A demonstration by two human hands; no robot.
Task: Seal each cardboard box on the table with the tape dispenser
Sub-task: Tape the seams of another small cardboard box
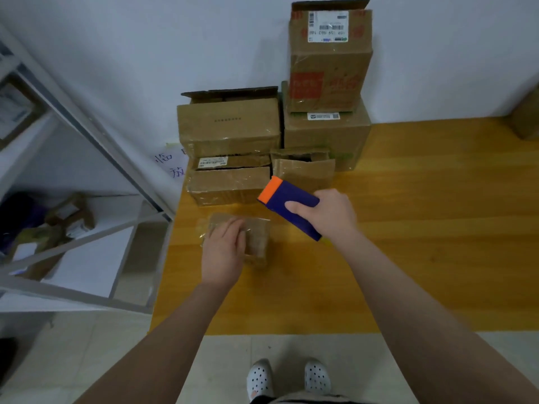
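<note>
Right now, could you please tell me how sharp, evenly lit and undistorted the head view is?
Head view: dim, even, bluish light; the small box under the left hand is blurred; the tape dispenser in the right hand is crisp; the wide lens skews the shelf frame at the left edge.

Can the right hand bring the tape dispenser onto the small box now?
Probably yes: the right hand holds the tape dispenser beside the small box, nothing between; the left hand covers only its left part.
</note>
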